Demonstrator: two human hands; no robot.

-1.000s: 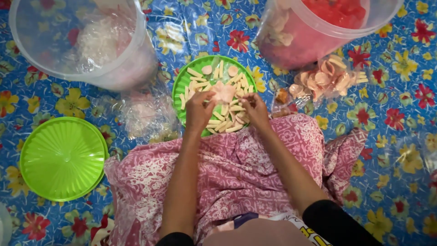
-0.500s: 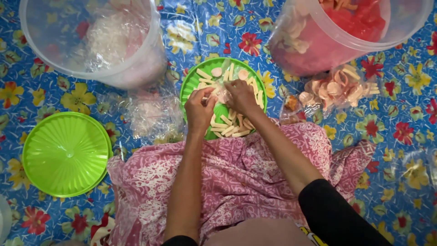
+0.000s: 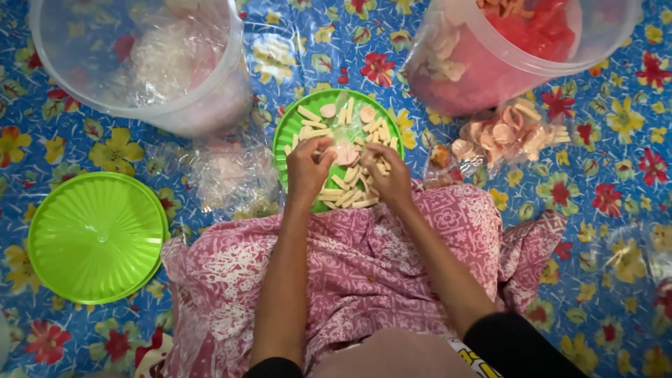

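A green plate [image 3: 288, 131] lies on the floral mat in front of my lap, piled with pale stick-shaped crackers [image 3: 348, 189] and a few round ones. Both hands are over its near half. My left hand [image 3: 306, 170] and my right hand [image 3: 389, 178] face each other, fingers pinched on a small clear plastic bag [image 3: 343, 154] with pinkish round crackers inside. The bag hangs just above the sticks, and my hands hide part of the plate.
A clear bucket [image 3: 140, 63] with plastic bags stands at the back left. Another clear bucket [image 3: 518, 56] with red and pale crackers stands at the back right. A filled cracker bag [image 3: 507, 133], crumpled clear bags [image 3: 227, 175], a green lid [image 3: 98, 238] and the pink cloth [image 3: 364, 266] on my lap lie around.
My right hand reached to the middle of the plate, then came back toward the near edge. Both hands now meet on the small bag.
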